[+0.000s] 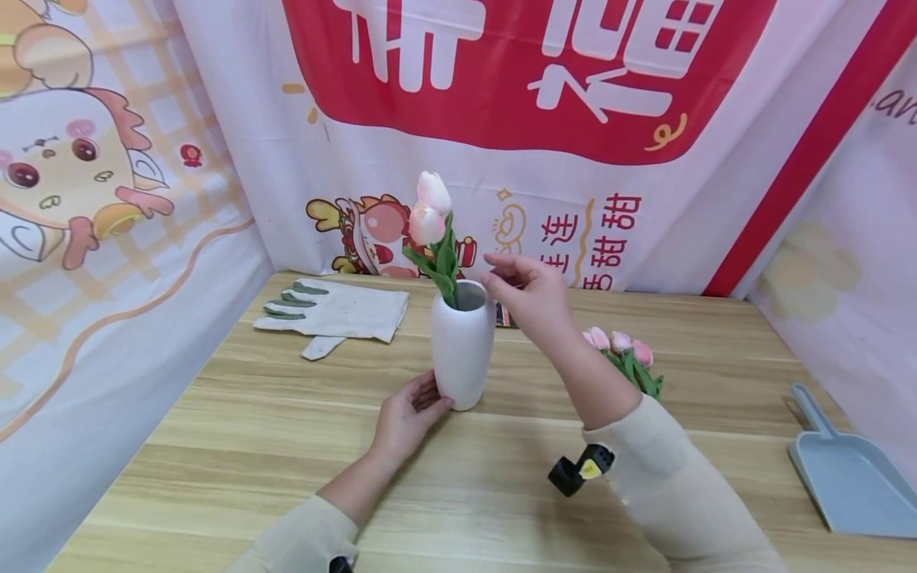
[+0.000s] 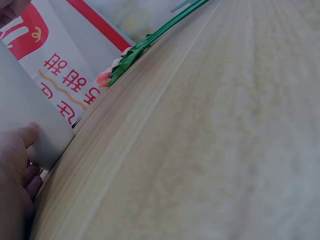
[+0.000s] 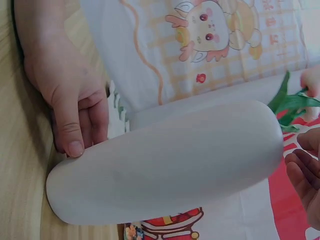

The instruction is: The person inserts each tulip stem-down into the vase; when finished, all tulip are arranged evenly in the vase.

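A white vase (image 1: pixel 462 350) stands on the wooden table, with pale pink tulips (image 1: pixel 428 215) and green leaves leaning to the left out of its mouth. Low on the vase, my left hand (image 1: pixel 405 420) grips the base between thumb and fingers; the left wrist view shows the thumb lying on the white wall (image 2: pixel 30 105). My right hand (image 1: pixel 533 298) hovers beside the rim on the right, fingers loosely bent and holding nothing. In the right wrist view, that hand (image 3: pixel 307 167) appears close to the mouth of the vase; whether it touches the rim I cannot tell.
More pink tulips (image 1: pixel 622 344) lie on the table, partly behind my right forearm. White-and-green work gloves (image 1: pixel 344 309) lie back left. A grey-blue dustpan (image 1: pixel 852 477) is at the right edge. Printed cloth (image 1: pixel 501 183) hangs behind the table.
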`<state>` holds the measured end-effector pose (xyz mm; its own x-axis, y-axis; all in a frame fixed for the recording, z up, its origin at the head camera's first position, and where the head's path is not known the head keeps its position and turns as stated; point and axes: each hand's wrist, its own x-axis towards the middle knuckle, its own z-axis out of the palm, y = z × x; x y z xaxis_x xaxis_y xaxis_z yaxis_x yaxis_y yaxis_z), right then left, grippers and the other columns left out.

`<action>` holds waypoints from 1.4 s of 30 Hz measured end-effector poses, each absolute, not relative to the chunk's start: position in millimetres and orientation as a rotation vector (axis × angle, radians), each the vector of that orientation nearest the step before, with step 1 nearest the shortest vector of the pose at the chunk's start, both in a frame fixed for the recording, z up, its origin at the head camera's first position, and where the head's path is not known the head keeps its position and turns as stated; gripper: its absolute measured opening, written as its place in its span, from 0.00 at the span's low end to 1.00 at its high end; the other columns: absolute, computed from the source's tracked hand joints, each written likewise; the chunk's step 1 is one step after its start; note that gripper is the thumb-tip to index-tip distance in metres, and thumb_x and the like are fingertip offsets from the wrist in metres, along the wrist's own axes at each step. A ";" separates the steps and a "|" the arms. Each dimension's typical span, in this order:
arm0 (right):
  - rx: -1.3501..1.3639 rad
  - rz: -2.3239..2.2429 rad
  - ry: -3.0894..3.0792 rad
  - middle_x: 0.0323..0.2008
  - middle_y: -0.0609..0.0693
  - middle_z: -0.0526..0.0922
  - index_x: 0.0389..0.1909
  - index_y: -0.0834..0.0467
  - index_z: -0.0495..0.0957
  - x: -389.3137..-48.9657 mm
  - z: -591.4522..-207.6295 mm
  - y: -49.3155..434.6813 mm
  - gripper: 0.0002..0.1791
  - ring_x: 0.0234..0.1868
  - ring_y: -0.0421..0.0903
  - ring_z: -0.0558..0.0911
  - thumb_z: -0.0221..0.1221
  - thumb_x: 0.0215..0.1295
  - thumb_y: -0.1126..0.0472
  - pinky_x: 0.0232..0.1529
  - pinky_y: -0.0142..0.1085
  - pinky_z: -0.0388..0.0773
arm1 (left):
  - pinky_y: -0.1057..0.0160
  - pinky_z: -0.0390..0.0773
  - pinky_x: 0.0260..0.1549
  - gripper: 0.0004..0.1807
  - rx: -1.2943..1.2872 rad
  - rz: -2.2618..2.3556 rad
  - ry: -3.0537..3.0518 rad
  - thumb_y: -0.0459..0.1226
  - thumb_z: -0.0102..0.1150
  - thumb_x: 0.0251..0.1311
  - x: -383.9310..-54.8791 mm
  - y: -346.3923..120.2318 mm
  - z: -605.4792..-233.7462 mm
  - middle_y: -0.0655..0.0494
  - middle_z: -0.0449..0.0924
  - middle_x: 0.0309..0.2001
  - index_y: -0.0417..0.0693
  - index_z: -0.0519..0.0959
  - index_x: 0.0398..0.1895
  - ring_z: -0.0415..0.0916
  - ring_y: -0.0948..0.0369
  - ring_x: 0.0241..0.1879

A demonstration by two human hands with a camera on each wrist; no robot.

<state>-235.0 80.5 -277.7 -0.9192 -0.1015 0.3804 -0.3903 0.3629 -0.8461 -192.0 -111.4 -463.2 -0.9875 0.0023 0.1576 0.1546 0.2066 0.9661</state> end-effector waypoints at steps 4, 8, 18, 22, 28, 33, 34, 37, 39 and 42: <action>0.356 1.643 -2.351 0.41 0.55 0.85 0.53 0.59 0.81 -232.8 -275.8 99.5 0.16 0.37 0.39 0.80 0.64 0.65 0.61 0.36 0.22 0.81 | 0.55 0.83 0.56 0.28 -0.149 -1.888 -2.348 0.33 0.68 0.57 -191.9 -110.9 -461.9 0.37 0.80 0.56 0.34 0.73 0.61 0.80 0.47 0.56; 0.273 1.683 -2.327 0.36 0.42 0.82 0.53 0.61 0.80 -231.4 -279.9 125.8 0.17 0.35 0.35 0.80 0.64 0.65 0.60 0.36 0.21 0.82 | 0.55 0.82 0.56 0.28 -0.137 -1.879 -2.352 0.33 0.69 0.56 -192.2 -110.5 -461.8 0.38 0.81 0.56 0.35 0.74 0.61 0.80 0.47 0.56; 0.051 1.630 -2.328 0.30 0.29 0.80 0.56 0.65 0.78 -216.7 -317.1 203.9 0.22 0.33 0.29 0.79 0.64 0.65 0.57 0.31 0.19 0.80 | 0.56 0.83 0.55 0.28 -0.154 -1.868 -2.340 0.32 0.68 0.56 -193.2 -109.5 -464.5 0.37 0.80 0.56 0.34 0.73 0.61 0.80 0.46 0.55; -0.053 1.605 -2.406 0.32 0.29 0.78 0.59 0.63 0.76 -209.5 -334.3 229.5 0.25 0.34 0.29 0.78 0.62 0.67 0.53 0.34 0.20 0.82 | 0.58 0.83 0.55 0.28 -0.149 -1.859 -2.344 0.31 0.68 0.56 -192.9 -109.1 -464.5 0.38 0.81 0.55 0.34 0.73 0.61 0.81 0.47 0.55; -0.156 1.593 -2.451 0.31 0.28 0.78 0.57 0.60 0.77 -197.6 -361.0 258.4 0.24 0.33 0.27 0.78 0.62 0.66 0.49 0.34 0.20 0.82 | 0.51 0.82 0.56 0.26 -0.141 -1.862 -2.355 0.28 0.66 0.57 -180.3 -104.8 -440.6 0.33 0.79 0.55 0.29 0.72 0.60 0.79 0.43 0.55; -0.182 1.568 -2.493 0.30 0.26 0.77 0.59 0.68 0.73 -188.9 -381.6 280.9 0.28 0.33 0.25 0.78 0.62 0.67 0.51 0.34 0.22 0.84 | 0.50 0.81 0.57 0.27 -0.115 -1.877 -2.358 0.27 0.66 0.56 -183.5 -104.5 -445.1 0.33 0.78 0.56 0.29 0.72 0.60 0.79 0.42 0.56; -0.183 1.560 -2.508 0.30 0.26 0.77 0.59 0.69 0.73 -187.3 -385.3 284.6 0.29 0.33 0.25 0.78 0.61 0.67 0.52 0.34 0.22 0.84 | 0.51 0.81 0.57 0.27 -0.113 -1.872 -2.357 0.28 0.66 0.57 -186.0 -105.1 -449.9 0.33 0.78 0.56 0.30 0.72 0.60 0.79 0.43 0.56; -0.187 1.556 -2.563 0.31 0.28 0.77 0.60 0.71 0.71 -182.7 -396.3 294.5 0.29 0.34 0.25 0.78 0.60 0.68 0.53 0.35 0.23 0.84 | 0.53 0.81 0.57 0.28 -0.113 -1.882 -2.347 0.30 0.68 0.56 -190.4 -107.2 -459.6 0.35 0.79 0.57 0.32 0.72 0.61 0.79 0.45 0.57; -0.195 1.544 -2.630 0.33 0.31 0.78 0.61 0.71 0.70 -179.4 -402.7 300.0 0.30 0.34 0.26 0.78 0.59 0.69 0.52 0.36 0.24 0.85 | 0.54 0.82 0.57 0.29 -0.126 -1.891 -2.337 0.31 0.68 0.56 -190.8 -108.1 -461.4 0.36 0.79 0.57 0.33 0.72 0.61 0.79 0.46 0.57; -0.229 1.536 -2.743 0.40 0.39 0.80 0.65 0.69 0.67 -174.0 -411.4 306.7 0.33 0.37 0.26 0.77 0.58 0.70 0.48 0.39 0.26 0.85 | 0.54 0.82 0.56 0.29 -0.141 -1.898 -2.330 0.32 0.68 0.57 -190.1 -108.4 -461.6 0.36 0.79 0.57 0.33 0.73 0.61 0.79 0.46 0.56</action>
<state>-174.0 306.7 -411.4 -0.9894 0.1213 -0.0796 0.1313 0.5146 -0.8473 -190.1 -108.4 -461.6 -0.9867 -0.0114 0.1619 0.1562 0.2034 0.9666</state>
